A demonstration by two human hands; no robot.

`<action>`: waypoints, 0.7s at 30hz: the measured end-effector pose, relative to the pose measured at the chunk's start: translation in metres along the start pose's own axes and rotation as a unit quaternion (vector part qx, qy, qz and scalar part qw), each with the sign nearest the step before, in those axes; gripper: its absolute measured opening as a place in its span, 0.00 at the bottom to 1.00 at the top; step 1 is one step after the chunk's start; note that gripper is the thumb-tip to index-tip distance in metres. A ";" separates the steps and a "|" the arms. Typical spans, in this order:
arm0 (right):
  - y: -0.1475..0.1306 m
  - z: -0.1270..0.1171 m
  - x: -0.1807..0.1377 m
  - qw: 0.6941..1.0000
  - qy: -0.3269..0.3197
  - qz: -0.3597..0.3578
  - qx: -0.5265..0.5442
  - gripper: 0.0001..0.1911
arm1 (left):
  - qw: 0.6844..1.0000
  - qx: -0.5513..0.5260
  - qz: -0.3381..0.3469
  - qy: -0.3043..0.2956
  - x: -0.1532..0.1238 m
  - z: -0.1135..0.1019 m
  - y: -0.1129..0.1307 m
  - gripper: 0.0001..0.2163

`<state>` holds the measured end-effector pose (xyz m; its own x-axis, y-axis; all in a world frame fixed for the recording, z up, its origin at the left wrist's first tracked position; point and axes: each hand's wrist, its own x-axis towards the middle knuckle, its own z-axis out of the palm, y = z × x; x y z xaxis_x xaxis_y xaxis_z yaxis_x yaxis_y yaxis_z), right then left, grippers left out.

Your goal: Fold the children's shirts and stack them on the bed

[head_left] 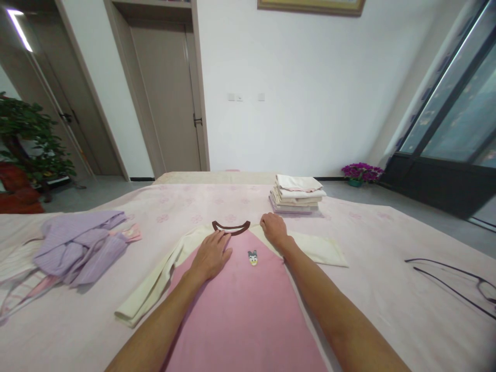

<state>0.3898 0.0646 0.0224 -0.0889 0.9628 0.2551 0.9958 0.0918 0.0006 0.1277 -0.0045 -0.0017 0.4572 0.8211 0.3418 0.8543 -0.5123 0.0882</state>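
A pink long-sleeved shirt (pixel 248 315) with cream sleeves, a brown collar and a small duck-face patch lies spread out before me, front up. My left hand (pixel 212 254) rests flat on its upper chest just below the collar, fingers stretched out. At the shoulder on the other side of the collar, my right hand (pixel 274 229) has its fingers curled in on the cream cloth. The sleeve on the left slants down toward me with creases; the one on the right reaches out sideways behind my wrist. My forearms cover parts of the shirt's sides.
A stack of folded clothes (pixel 297 195) stands beyond my right hand. Rumpled purple clothing (pixel 83 250) and striped garments (pixel 23 279) lie at the left. Eyeglasses (pixel 457 271) rest near the right edge on the pale pink flowered cloth (pixel 380 263).
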 end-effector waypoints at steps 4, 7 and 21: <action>0.007 -0.003 -0.011 0.999 0.026 0.017 0.014 0.17 | 1.000 0.002 -0.003 -0.006 0.000 -0.001 0.000 0.23; 0.012 -0.002 -0.026 0.999 0.029 -0.014 0.016 0.22 | 1.000 0.002 -0.001 -0.004 0.001 0.000 0.000 0.24; 0.107 0.019 -0.069 0.992 -0.086 0.073 -0.057 0.33 | 1.000 0.007 0.015 0.005 -0.001 0.002 -0.002 0.23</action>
<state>0.5022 0.0133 -0.0135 0.0639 0.9937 0.0918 0.9936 -0.0719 0.0867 0.1261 -0.0036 -0.0041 0.4805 0.8028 0.3530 0.8436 -0.5331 0.0640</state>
